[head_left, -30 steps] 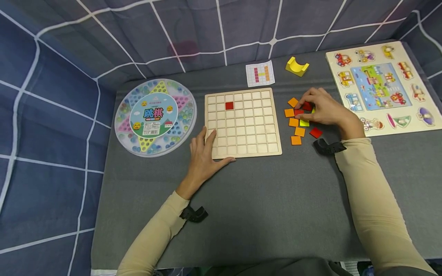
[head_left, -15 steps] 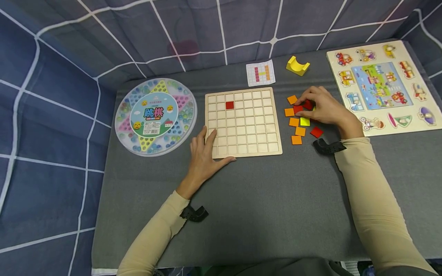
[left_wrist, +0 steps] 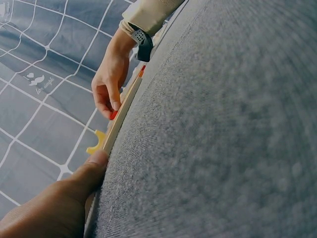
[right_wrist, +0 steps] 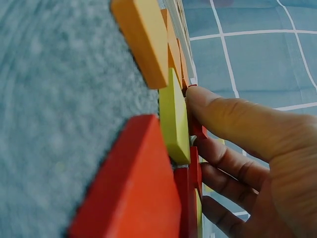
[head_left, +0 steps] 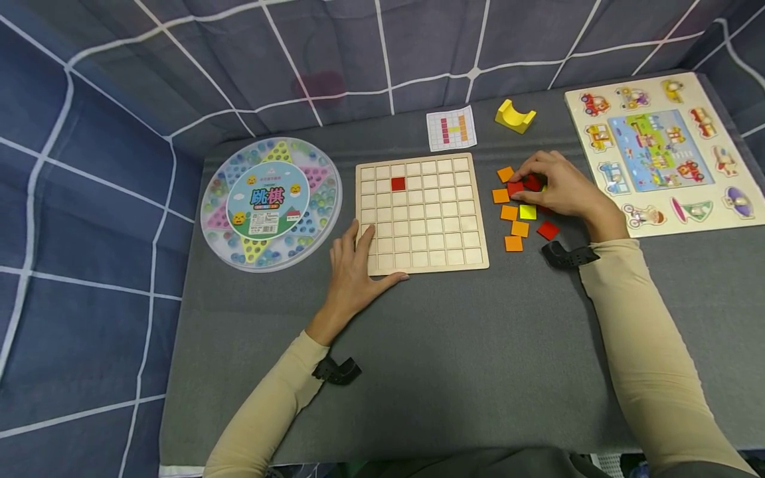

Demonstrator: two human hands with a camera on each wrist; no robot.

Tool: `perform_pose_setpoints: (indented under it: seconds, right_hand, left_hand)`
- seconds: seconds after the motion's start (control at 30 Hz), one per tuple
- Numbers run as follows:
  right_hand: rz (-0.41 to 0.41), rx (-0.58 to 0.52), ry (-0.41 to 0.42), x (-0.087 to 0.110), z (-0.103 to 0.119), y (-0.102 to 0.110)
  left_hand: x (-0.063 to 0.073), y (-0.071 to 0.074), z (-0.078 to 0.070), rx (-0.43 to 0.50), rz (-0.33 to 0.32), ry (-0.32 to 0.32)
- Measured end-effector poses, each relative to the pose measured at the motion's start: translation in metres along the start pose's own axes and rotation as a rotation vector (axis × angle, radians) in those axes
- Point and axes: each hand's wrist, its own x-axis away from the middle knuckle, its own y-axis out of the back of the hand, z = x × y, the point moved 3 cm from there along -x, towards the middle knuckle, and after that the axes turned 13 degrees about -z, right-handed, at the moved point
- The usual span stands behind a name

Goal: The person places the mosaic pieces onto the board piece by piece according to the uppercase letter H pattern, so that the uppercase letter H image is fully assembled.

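A square wooden grid board (head_left: 422,212) lies on the table, with one red square tile (head_left: 398,184) in a cell of its upper left part. My left hand (head_left: 349,272) rests on the board's lower left corner, fingers spread along the left edge and thumb at the near edge. To the right of the board, my right hand (head_left: 558,186) pinches a red tile (head_left: 514,188) between thumb and index finger, amid a loose group of tiles. Orange tiles (head_left: 509,212), a lime-yellow tile (right_wrist: 174,121) and other red tiles (head_left: 548,230) lie around it; some are partly hidden by the hand.
Behind the board lies a small card (head_left: 451,129) printed with a coloured grid pattern, beside a yellow arch block (head_left: 514,117). A round Chinese checkers box (head_left: 271,259) stands left. A wooden picture puzzle (head_left: 603,159) is at the right. A tiled-pattern curtain (head_left: 358,66) borders the table.
My right thumb has shifted slightly up toward the index finger, uncovering more of the lime-yellow tile. The left hand and board stay put.
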Motion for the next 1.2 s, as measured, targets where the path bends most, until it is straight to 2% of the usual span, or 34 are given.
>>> perform_pose_setpoints:
  seconds: [0.67, 1.2]
  right_hand:
    - [0.009, 0.006, -0.020, -0.0010, 0.0000, -0.0020]
    - [0.008, 0.035, -0.001, -0.0016, 0.0031, -0.0020]
  left_hand:
    - [0.0010, 0.0007, 0.0012, 0.000, -0.006, -0.004]
    - [0.0009, 0.0008, 0.0007, 0.008, -0.006, 0.000]
